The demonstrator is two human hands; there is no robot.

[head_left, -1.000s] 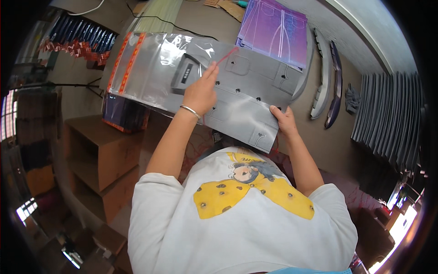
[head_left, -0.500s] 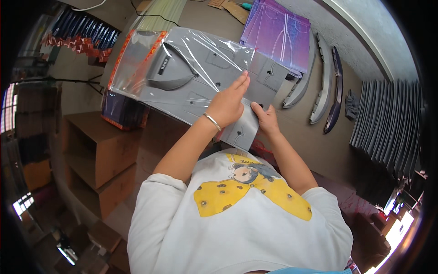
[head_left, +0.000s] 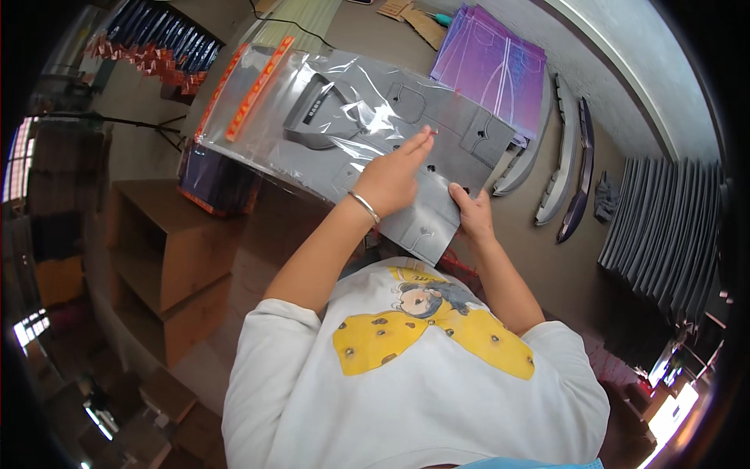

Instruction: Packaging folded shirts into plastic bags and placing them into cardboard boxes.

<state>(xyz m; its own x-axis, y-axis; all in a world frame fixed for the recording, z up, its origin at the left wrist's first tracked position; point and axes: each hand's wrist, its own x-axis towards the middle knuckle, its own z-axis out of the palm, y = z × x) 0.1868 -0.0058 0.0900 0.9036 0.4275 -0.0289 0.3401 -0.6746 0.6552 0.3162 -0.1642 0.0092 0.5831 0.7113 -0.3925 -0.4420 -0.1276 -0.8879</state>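
A flat grey shirt-shaped piece (head_left: pixel 422 234) with a raised collar (head_left: pixel 312 141), printed pockets and dark buttons lies slantwise before me. A clear plastic bag (head_left: pixel 269 152) with orange printed strips at its left end covers much of it. My left hand (head_left: pixel 394 176), a silver bangle on its wrist, lies on the middle with fingers stretched out. At the near right edge my right hand (head_left: pixel 473 213) grips the grey piece, thumb on top. The fingers below are hidden.
Purple jeans-print pieces (head_left: pixel 496 74) lie behind on the table. Curved grey strips (head_left: pixel 556 156) and a dark one (head_left: pixel 578 172) sit to the right, beside a row of grey panels (head_left: pixel 664 234). Packed dark goods (head_left: pixel 219 176) and a brown shelf box (head_left: pixel 183 258) stand at left.
The grey piece and my right hand have shifted a little to the right. The gap between the collar and the inner orange strip looks wider. My left hand remains flat on top.
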